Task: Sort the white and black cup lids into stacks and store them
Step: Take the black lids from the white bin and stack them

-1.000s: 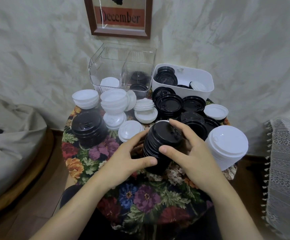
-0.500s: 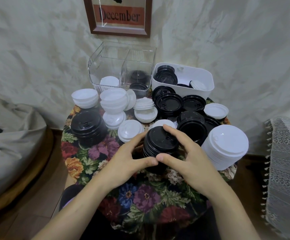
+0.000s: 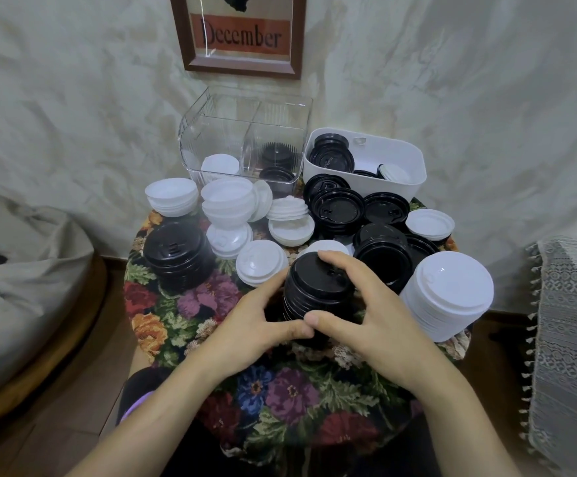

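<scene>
A stack of black lids (image 3: 314,290) stands at the middle of the small round table (image 3: 280,401). My left hand (image 3: 256,325) grips its left side and my right hand (image 3: 366,321) wraps its right side and top, thumbs touching in front. A tall white stack (image 3: 448,294) leans just to the right. Another black stack (image 3: 177,256) stands at the left. Loose white lids (image 3: 226,201) lie behind it and loose black lids (image 3: 338,210) at the back right.
A clear divided bin (image 3: 245,132) holding a few white and black lids and a white tub (image 3: 414,166) with lids stand against the wall. A beanbag (image 3: 22,277) is on the left, a lace-covered surface (image 3: 572,332) on the right.
Both hands have lowered the black stack and set it more upright on the table. My thumbs have come together in front of it.
</scene>
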Action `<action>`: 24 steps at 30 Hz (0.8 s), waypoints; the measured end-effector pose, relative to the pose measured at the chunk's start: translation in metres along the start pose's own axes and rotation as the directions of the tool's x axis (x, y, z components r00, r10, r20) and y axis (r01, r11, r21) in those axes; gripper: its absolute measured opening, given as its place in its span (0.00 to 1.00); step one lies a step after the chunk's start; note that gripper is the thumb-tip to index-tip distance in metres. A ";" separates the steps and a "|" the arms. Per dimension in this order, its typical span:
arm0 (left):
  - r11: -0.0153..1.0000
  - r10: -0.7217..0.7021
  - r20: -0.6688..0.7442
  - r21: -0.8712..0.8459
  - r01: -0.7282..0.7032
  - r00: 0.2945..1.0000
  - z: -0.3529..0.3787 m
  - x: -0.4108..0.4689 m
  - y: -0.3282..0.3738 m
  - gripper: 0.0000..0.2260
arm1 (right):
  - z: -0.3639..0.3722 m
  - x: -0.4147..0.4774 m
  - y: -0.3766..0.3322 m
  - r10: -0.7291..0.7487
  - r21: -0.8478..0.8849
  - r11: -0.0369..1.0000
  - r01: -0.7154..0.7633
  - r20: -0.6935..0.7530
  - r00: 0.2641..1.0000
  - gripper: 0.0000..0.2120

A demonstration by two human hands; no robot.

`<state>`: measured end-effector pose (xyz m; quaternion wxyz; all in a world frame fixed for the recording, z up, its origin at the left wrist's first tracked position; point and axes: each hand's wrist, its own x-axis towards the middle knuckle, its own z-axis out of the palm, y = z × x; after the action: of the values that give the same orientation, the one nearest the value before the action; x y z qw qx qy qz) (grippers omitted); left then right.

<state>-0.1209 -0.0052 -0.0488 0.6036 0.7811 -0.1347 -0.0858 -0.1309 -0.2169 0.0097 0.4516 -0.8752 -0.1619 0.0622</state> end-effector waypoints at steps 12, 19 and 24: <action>0.999 -0.031 -0.019 0.044 0.032 0.999 0.001 -0.001 -0.002 0.35 | 0.001 0.002 0.005 0.062 0.063 0.996 -0.061 -0.012 0.998 0.34; 0.994 -0.008 -0.067 0.110 0.015 0.998 0.004 -0.001 -0.004 0.35 | 0.008 0.006 0.007 0.091 0.037 0.995 -0.090 -0.011 0.996 0.35; 0.985 0.018 -0.084 0.175 -0.003 0.996 0.006 0.000 -0.005 0.35 | 0.014 0.002 0.009 0.099 0.042 0.994 -0.098 -0.040 0.994 0.33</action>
<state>-0.1221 -0.0096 -0.0554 0.5385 0.8332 -0.1198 -0.0370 -0.1301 -0.2102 -0.0054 0.4687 -0.8741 -0.1076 0.0692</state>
